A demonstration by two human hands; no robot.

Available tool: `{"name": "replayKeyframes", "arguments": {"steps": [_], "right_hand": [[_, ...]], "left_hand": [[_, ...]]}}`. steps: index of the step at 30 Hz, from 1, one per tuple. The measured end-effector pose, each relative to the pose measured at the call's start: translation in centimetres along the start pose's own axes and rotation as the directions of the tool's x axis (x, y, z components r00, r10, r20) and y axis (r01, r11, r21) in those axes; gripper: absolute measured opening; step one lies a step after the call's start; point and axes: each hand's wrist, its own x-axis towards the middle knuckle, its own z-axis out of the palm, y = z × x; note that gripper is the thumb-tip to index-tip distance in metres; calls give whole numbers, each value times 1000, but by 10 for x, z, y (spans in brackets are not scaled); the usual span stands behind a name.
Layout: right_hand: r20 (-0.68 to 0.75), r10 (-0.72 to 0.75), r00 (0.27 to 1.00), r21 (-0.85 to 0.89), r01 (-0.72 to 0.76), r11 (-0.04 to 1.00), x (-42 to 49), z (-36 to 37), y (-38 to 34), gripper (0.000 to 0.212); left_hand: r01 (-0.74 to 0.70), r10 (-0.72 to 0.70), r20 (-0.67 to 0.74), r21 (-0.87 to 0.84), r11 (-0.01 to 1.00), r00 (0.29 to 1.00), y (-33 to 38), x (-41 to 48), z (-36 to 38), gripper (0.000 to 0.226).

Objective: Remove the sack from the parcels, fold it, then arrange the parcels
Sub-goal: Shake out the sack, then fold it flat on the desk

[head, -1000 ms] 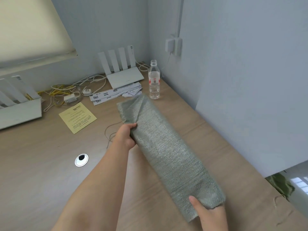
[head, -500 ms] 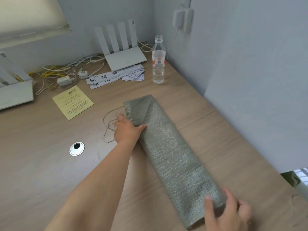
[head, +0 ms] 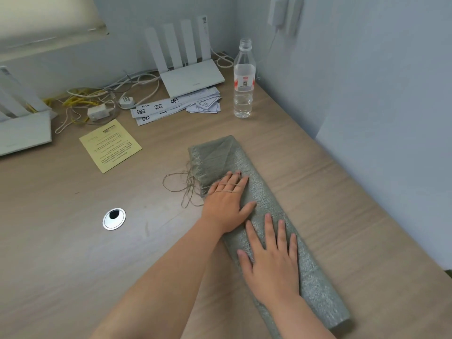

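- Woven sack [head: 315, 285]: folded strip, held up a second ago, now flat on desk [head: 73, 265].
- Left hand [head: 226, 204], right hand [head: 271, 263]: grips released, fingers straight, pressing.
- Folding judged nearly done; parcels unseen.

water bottle [head: 243, 79] | router [head: 188, 67] | yellow paper [head: 110, 145] | desk grommet [head: 114, 218] | paper strips [head: 168, 106]

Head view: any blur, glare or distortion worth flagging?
Head view: soft, even light with faint shadows; folded sack, left hand and right hand sharp; window blind top left washed out and blurry; slight glare on the metal cable grommet; wide-angle stretch at edges.
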Motion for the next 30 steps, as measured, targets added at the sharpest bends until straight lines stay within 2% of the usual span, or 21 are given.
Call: {"name": "replayKeyframes", "arguments": {"steps": [3, 9, 12, 15, 18, 23, 27, 30], "right_hand": [[-6, 7, 1000, 0, -7, 1000, -4, -1, 2, 67], [-44, 92, 995, 10, -92, 996, -37, 3, 16, 72], [-92, 153, 984, 19, -152, 988, -52, 4, 21, 69], [-102, 153, 983, 20, -152, 988, -54, 4, 22, 69], [-62, 150, 987, 28, -148, 989, -54, 2, 21, 74], [23, 135, 991, 38, -135, 990, -54, -3, 23, 68], [155, 107, 982, 17, -111, 994, -53, -6, 32, 80], [284, 81, 955, 71, -105, 992, -46, -31, 31, 74]], "left_hand": [[-30, 28, 41, 46, 998, 999, -21, 12, -3, 77], [30, -35, 46, 102, 994, 998, -75, 36, -19, 74], [47, -53, 61, 97, 994, 997, -82, 43, -22, 74], [62, -71, 88, 105, 993, 994, -83, 46, -20, 74], [93, -105, 129, 95, 991, 986, -78, 43, -22, 73], [141, -140, 169, 5, 990, 976, -63, -3, -27, 73], [218, -205, 217, -38, 975, 954, -57, -49, -38, 75], [261, -253, 232, -4, 965, 939, -53, -82, -53, 71]]}}
